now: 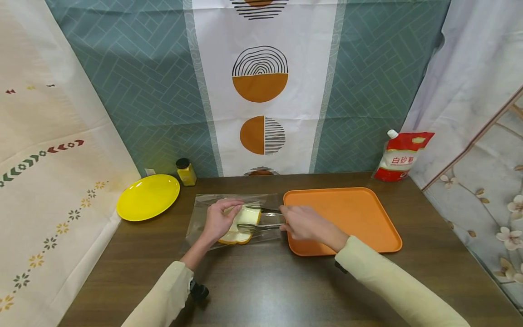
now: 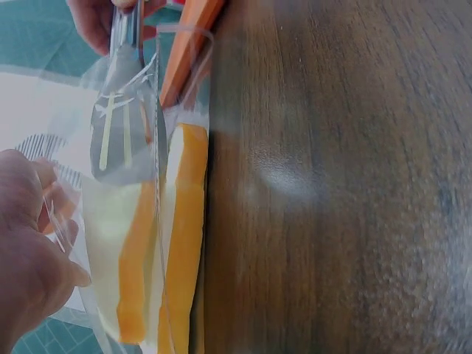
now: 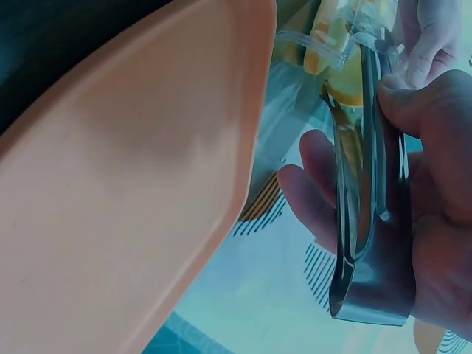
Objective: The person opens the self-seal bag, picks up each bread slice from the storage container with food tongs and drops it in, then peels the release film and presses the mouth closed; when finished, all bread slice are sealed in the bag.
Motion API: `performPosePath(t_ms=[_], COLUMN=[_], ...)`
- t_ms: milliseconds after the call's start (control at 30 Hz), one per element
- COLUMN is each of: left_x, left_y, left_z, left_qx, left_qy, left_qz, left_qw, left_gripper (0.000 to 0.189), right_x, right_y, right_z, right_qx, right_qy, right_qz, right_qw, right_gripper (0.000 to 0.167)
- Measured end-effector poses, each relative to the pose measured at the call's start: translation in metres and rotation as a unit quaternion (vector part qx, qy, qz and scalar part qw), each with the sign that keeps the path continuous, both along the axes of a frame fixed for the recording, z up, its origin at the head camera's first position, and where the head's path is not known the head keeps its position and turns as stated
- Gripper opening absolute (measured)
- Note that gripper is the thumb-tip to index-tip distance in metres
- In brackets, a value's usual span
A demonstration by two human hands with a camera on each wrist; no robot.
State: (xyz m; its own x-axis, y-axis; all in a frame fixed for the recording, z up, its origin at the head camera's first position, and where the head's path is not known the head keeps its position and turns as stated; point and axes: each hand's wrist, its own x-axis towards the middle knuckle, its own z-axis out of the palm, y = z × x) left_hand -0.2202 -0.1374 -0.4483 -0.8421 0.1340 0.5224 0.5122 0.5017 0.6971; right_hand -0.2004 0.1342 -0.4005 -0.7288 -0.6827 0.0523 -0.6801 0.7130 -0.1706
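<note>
Right hand (image 1: 304, 222) grips metal tongs (image 1: 266, 226) beside the orange tray (image 1: 353, 219), left hand (image 1: 219, 221) pinches the clear bag (image 1: 199, 221), film around bread slices (image 1: 250, 216) on the table (image 1: 261, 281); yellow plate (image 1: 148, 198), jar (image 1: 187, 174) off left!

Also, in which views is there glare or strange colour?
Head view: soft glare on the table; left wrist view: a bright patch on it and shiny creases in the clear bag; right wrist view: bluish cast over the backdrop cloth, orange tray looking pale.
</note>
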Motion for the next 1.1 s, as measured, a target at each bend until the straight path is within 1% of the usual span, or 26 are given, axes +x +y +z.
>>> performPosePath(t_ms=[133, 267, 433, 567, 733, 967, 1100], left_x=[-0.001, -0.002, -0.001, -0.001, 0.000, 0.000, 0.001], left_y=[0.001, 0.003, 0.006, 0.007, 0.006, 0.005, 0.004], left_z=[0.000, 0.000, 0.001, 0.001, 0.001, -0.001, -0.001], left_qx=[0.002, 0.013, 0.030, 0.035, 0.034, 0.030, 0.026], left_qy=[0.009, 0.016, 0.017, 0.012, 0.013, 0.012, 0.006], left_qz=[-0.005, -0.006, -0.002, 0.002, 0.004, 0.003, 0.002], left_qw=[0.9999, 0.9998, 0.9994, 0.9993, 0.9993, 0.9995, 0.9996], left_gripper=[0.011, 0.010, 0.009, 0.009, 0.009, 0.008, 0.009], right_x=[-0.002, -0.005, -0.006, -0.006, -0.007, -0.011, -0.013], right_y=[-0.005, -0.010, -0.015, -0.020, -0.021, -0.017, -0.016], right_z=[0.001, 0.001, -0.001, -0.002, -0.003, -0.002, -0.001], right_qx=[-0.004, -0.006, 0.000, 0.012, 0.009, -0.014, -0.007], right_qy=[-0.007, -0.018, -0.018, -0.019, -0.026, -0.059, -0.076], right_qz=[0.006, 0.009, 0.010, 0.007, 0.007, 0.014, 0.008], right_qw=[0.9999, 0.9998, 0.9998, 0.9997, 0.9996, 0.9980, 0.9970], right_gripper=[0.027, 0.028, 0.030, 0.035, 0.041, 0.053, 0.061])
